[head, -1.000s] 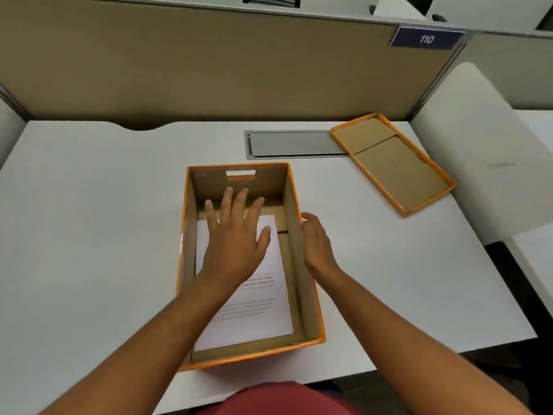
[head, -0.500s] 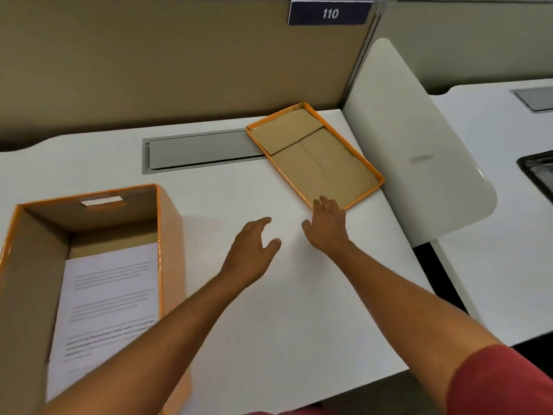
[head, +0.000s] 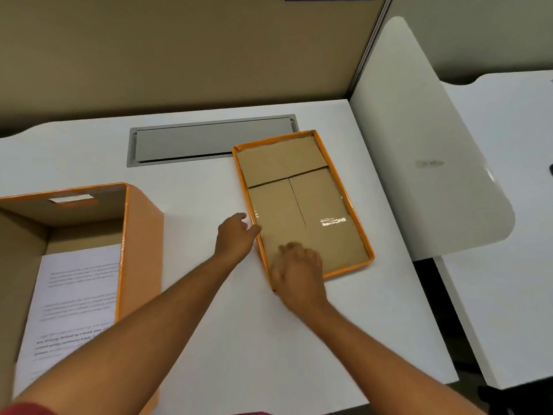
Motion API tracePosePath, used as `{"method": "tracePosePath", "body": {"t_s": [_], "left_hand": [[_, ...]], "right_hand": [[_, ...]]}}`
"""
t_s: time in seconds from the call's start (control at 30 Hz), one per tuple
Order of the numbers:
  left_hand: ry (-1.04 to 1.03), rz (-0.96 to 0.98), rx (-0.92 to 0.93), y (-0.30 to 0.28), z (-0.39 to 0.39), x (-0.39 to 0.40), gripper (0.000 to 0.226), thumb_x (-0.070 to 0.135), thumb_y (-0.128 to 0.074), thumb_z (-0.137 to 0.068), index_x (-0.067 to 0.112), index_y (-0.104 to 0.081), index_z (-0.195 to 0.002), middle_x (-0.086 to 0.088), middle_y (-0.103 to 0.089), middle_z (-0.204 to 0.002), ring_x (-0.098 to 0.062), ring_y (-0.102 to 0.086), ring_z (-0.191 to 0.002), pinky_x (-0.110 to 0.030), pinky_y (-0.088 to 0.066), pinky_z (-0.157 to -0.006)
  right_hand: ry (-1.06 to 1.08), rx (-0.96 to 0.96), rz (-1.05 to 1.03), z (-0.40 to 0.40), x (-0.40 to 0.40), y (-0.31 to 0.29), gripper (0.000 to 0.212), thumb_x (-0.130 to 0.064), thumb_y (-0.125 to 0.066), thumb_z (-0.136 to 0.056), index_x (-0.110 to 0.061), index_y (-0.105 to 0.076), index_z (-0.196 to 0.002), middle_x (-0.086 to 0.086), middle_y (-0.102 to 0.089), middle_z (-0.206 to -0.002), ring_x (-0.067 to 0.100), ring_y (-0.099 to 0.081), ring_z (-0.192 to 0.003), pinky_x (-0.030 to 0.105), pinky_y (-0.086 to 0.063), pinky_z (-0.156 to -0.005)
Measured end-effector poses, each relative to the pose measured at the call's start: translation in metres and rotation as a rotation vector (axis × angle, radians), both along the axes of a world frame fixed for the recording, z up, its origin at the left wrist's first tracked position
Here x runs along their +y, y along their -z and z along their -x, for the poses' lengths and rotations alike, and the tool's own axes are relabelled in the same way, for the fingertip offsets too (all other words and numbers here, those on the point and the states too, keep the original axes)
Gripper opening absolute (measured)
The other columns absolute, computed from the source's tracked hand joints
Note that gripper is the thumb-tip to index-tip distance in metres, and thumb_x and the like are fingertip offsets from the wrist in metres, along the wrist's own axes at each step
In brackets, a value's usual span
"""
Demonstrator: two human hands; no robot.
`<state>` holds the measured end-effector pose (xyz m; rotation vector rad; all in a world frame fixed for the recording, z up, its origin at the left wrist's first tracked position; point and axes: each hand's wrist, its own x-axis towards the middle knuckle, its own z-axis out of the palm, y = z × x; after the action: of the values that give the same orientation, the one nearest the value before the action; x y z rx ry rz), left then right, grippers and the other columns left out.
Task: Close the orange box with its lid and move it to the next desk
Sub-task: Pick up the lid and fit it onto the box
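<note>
The orange lid (head: 302,202) lies upside down on the white desk, its brown cardboard inside facing up. My right hand (head: 299,277) covers the lid's near-left corner, fingers laid inside it and palm over the rim; it is blurred. My left hand (head: 236,235) is at the lid's left rim, thumb touching the orange edge and fingers curled just outside it. The open orange box (head: 140,235) stands at the left with a printed sheet of paper (head: 71,301) lying flat in its bottom.
A grey cable flap (head: 209,142) is set into the desk (head: 269,339) behind the lid. A tan partition wall rises at the back. A white rounded divider panel (head: 419,145) separates this desk from the neighbouring white desk (head: 514,265) on the right.
Both hands left the box and reached right to the lid. The lid has turned from a slant to nearly square with the desk. My view has swung right.
</note>
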<state>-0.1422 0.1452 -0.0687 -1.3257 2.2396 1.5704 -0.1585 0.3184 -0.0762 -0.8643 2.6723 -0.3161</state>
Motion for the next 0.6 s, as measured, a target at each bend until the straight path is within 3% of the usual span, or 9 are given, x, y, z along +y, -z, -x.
{"method": "tracePosePath", "body": {"t_s": [0.1,0.2,0.3,0.37,0.6], "left_hand": [[0.031,0.054,0.016,0.002,0.018,-0.002,0.062,0.024,-0.076,-0.095,0.001,-0.054,-0.148,-0.019,-0.070,-0.117,-0.040,-0.070,-0.113,-0.055,-0.058,-0.099],[0.094,0.150,-0.008,0.005,0.027,-0.004,0.053,0.019,-0.083,-0.089,0.001,-0.058,-0.132,-0.020,-0.072,-0.117,-0.038,-0.071,-0.108,-0.054,-0.060,-0.093],[0.139,0.202,-0.030,0.005,0.023,-0.001,0.077,0.016,-0.088,-0.084,-0.001,-0.043,-0.145,-0.022,-0.067,-0.128,-0.039,-0.068,-0.115,-0.055,-0.059,-0.096],[0.194,0.223,-0.019,0.006,0.011,0.004,0.079,0.013,-0.088,-0.083,0.004,-0.043,-0.147,-0.020,-0.066,-0.130,-0.038,-0.067,-0.117,-0.054,-0.058,-0.097],[0.267,0.212,-0.070,0.021,-0.071,0.023,0.085,0.013,-0.086,-0.083,0.021,-0.040,-0.155,-0.011,-0.062,-0.125,-0.030,-0.065,-0.111,-0.049,-0.059,-0.095]], "right_hand": [[0.206,0.077,0.035,0.079,0.009,-0.005,0.061,-0.038,-0.050,-0.100,-0.013,-0.041,-0.155,0.015,-0.033,-0.164,0.038,-0.033,-0.147,0.054,-0.026,-0.121],[0.361,-0.062,0.017,0.134,0.023,-0.001,0.086,-0.044,-0.062,-0.097,-0.010,-0.019,-0.163,0.019,-0.014,-0.171,0.043,-0.018,-0.155,0.062,-0.027,-0.121],[0.371,-0.142,0.026,0.141,0.034,0.012,0.096,-0.051,-0.069,-0.091,-0.009,-0.018,-0.162,0.018,-0.027,-0.164,0.042,-0.034,-0.146,0.056,-0.041,-0.111],[0.356,-0.107,0.031,0.125,0.043,0.020,0.092,-0.054,-0.068,-0.090,-0.011,-0.025,-0.159,0.016,-0.037,-0.157,0.038,-0.041,-0.138,0.053,-0.046,-0.105],[0.413,-0.109,0.071,0.032,0.079,0.025,0.090,-0.053,-0.074,-0.086,-0.020,-0.029,-0.157,0.013,-0.042,-0.150,0.036,-0.044,-0.133,0.054,-0.047,-0.100]]}}
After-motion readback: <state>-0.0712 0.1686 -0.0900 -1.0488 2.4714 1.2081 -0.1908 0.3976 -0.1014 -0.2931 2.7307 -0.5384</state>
